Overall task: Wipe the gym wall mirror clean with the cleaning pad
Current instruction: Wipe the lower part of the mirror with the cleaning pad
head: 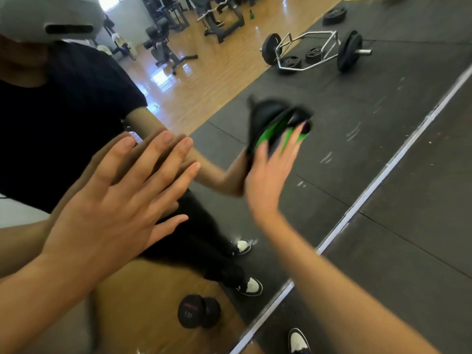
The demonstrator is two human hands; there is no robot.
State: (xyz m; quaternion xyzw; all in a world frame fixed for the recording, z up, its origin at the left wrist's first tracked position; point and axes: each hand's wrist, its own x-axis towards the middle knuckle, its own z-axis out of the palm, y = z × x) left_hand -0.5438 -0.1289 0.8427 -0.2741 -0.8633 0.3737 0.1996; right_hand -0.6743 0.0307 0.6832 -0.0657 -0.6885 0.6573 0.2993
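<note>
While the left hand (112,200) lies flat against the mirror (332,154) with its fingers spread wide and empty, meeting its own reflection fingertip to fingertip, the right hand (268,169) presses the cleaning pad (274,123) to the glass further right and a little higher. That hand is blurred, but its fingers are stretched out flat over the pad rather than curled round it; the pad is black with bright green patches, and its upper part sticks out above the fingertips. The two hands are well apart, with bare glass between them. To the right of the pad the glass runs clear up to the pale metal strip (383,172) that edges the mirror, slanting from the lower middle to the upper right; small white smears dot the glass near that edge. Beyond the strip lies the dark rubber floor (421,251), with the toe of a black-and-white shoe (298,341) at the bottom. Reflected in the glass are a hex bar loaded with plates (314,51) on black matting, a dumbbell (199,311) low down, and wooden floor with benches behind.
</note>
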